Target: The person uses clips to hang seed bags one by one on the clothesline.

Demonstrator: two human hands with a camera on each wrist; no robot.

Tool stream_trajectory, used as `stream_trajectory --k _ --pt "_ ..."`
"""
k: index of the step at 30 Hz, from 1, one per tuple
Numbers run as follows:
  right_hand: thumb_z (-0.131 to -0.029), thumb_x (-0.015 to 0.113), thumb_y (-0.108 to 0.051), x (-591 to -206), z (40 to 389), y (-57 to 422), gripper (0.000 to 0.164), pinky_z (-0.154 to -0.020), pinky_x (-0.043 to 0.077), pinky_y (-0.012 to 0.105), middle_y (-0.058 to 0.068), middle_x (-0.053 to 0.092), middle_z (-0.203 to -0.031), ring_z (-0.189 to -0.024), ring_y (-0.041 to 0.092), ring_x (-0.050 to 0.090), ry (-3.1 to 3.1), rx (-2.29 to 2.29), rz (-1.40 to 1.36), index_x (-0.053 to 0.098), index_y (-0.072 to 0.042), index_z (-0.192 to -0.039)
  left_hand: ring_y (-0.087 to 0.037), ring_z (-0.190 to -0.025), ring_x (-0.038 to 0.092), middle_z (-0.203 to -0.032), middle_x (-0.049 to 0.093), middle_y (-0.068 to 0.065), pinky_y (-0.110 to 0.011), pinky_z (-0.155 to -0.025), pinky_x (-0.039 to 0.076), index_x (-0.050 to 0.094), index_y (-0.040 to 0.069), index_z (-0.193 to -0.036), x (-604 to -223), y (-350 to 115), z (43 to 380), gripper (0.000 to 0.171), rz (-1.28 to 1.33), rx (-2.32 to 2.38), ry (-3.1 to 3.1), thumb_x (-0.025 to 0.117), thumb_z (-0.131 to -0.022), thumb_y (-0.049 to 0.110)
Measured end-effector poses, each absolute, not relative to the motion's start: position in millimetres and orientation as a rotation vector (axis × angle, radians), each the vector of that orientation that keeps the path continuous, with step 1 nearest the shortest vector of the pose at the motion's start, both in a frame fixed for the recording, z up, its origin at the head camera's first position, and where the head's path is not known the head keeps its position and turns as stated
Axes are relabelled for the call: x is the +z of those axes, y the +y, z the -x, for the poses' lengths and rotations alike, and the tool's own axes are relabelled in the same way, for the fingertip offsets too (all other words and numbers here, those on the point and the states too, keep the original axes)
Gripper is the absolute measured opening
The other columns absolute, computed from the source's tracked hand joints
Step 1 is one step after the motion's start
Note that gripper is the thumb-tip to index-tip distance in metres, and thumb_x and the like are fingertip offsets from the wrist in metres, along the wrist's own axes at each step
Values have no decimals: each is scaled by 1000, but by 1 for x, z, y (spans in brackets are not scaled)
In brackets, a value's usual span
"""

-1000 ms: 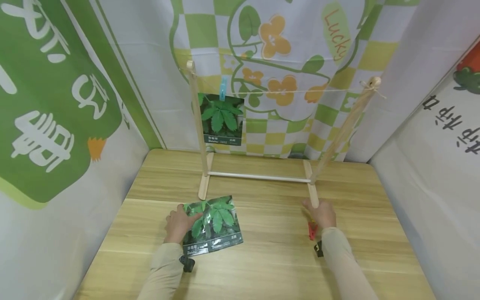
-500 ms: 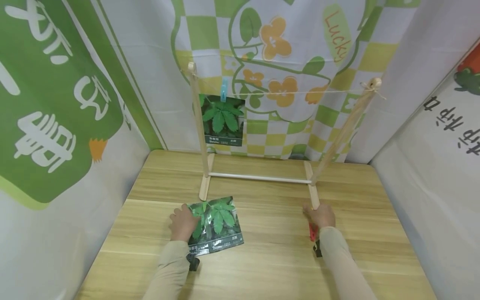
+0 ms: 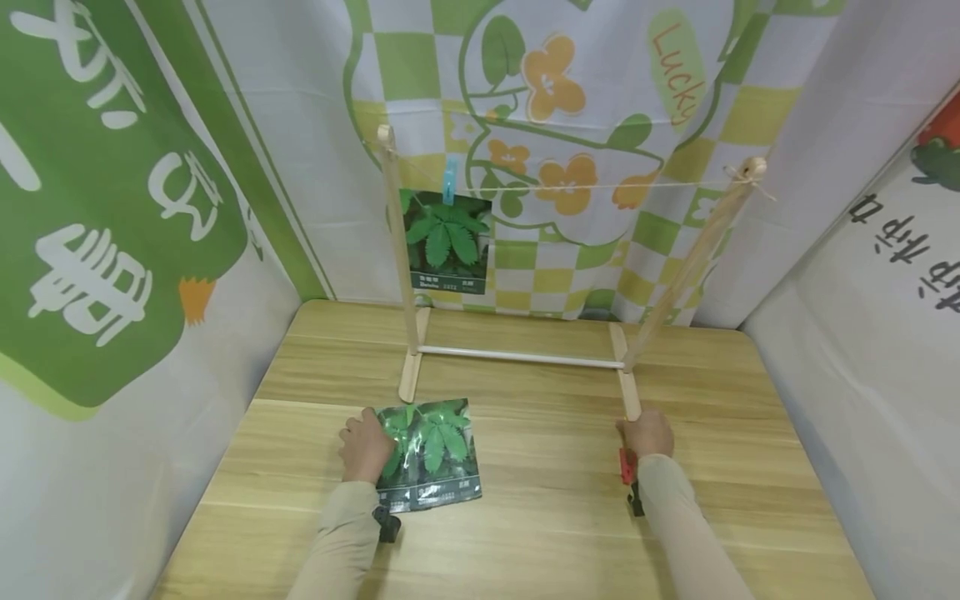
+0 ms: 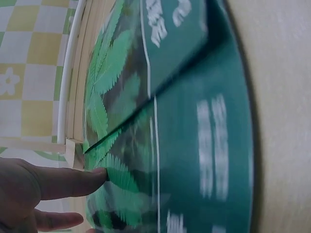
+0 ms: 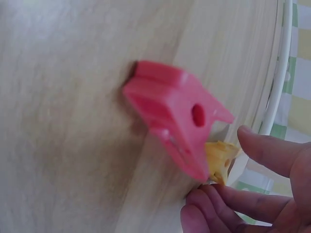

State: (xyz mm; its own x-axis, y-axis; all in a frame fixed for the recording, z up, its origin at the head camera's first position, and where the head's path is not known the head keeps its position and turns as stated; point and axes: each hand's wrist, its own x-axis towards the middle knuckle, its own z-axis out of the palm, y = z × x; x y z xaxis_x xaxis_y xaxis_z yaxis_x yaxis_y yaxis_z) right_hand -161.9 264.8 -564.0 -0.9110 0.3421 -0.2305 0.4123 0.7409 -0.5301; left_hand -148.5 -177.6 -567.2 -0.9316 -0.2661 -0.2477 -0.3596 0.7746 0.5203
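Two overlapping glossy picture cards (image 3: 442, 450) with green leaves and a dark green caption strip lie on the table. My left hand (image 3: 366, 446) is at their left edge. In the left wrist view its thumb (image 4: 73, 182) lies on top of the left card, with fingers around the edge. My right hand (image 3: 651, 433) is by the right foot of a wooden stand. In the right wrist view its thumb and fingers close around a small yellow clip (image 5: 221, 158). A red clip (image 5: 170, 114) lies beside it, nearer the camera. The right hand hides the yellow clip in the head view.
The wooden stand (image 3: 411, 367) has two posts, a white crossbar (image 3: 517, 357) and a string (image 3: 585, 185) tied between the tops. A similar leaf card (image 3: 447, 246) hangs at the string's left under a blue clip (image 3: 449, 181). Printed curtains surround the table (image 3: 540, 533).
The cards have shifted and turned slightly clockwise, and my left hand has moved a little to the right. The red clip has turned more upright beside my right hand, which now covers the yellow clip.
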Motion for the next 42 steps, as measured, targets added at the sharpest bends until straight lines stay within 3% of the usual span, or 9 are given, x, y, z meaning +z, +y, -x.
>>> stream_trajectory --k 5,13,18,23,28,32,36,42 --pt "-85 69 -15 -568 162 268 22 -54 48 38 21 66 -76 -65 28 60 2836 -849 -586 65 7 -86 -55 -110 45 -117 47 -42 -63 -86 45 37 -13 -134 -568 -181 149 63 533 915 2812 66 -80 4" --pt "-82 60 -6 -570 162 272 13 -52 47 35 20 65 -74 -62 29 59 2820 -845 -574 65 4 -77 -51 -102 56 -112 56 -39 -53 -79 53 50 -16 -125 -574 -193 150 51 578 1031 2786 68 -82 6" --pt "-84 66 -10 -568 160 270 17 -55 48 36 21 66 -78 -66 29 59 2815 -896 -613 66 8 -84 -48 -102 61 -117 59 -37 -52 -82 55 52 -16 -125 -575 -197 151 49 598 1154 2720 65 -82 5" --pt "-85 71 -14 -568 160 267 24 -54 49 35 20 66 -75 -64 27 59 2808 -956 -637 66 10 -89 -48 -111 57 -124 57 -36 -55 -90 50 50 -14 -129 -573 -198 150 49 646 1236 2638 62 -87 9" --pt "-88 68 -16 -569 161 268 25 -48 46 30 14 63 -67 -58 22 57 2812 -954 -646 67 8 -86 -46 -111 58 -123 58 -33 -52 -90 50 53 -11 -127 -569 -197 149 44 710 1345 2616 60 -91 13" --pt "-87 69 -16 -571 161 271 24 -51 45 31 15 64 -70 -62 24 57 2826 -950 -643 68 8 -86 -43 -106 61 -118 62 -31 -47 -85 52 56 -10 -123 -568 -197 149 40 732 1392 2622 60 -92 15" --pt "-86 69 -14 -574 161 276 25 -55 47 34 18 66 -78 -69 27 58 2813 -1011 -629 68 9 -94 -40 -103 63 -117 63 -29 -44 -83 53 58 -8 -122 -569 -198 150 38 756 1431 2590 60 -93 17" --pt "-90 65 -13 -574 160 280 32 -48 49 31 18 64 -86 -60 20 56 2618 -1239 -682 63 9 -113 -41 -106 64 -120 64 -29 -48 -89 51 58 -6 -122 -570 -202 150 38 785 1471 2552 60 -93 19"
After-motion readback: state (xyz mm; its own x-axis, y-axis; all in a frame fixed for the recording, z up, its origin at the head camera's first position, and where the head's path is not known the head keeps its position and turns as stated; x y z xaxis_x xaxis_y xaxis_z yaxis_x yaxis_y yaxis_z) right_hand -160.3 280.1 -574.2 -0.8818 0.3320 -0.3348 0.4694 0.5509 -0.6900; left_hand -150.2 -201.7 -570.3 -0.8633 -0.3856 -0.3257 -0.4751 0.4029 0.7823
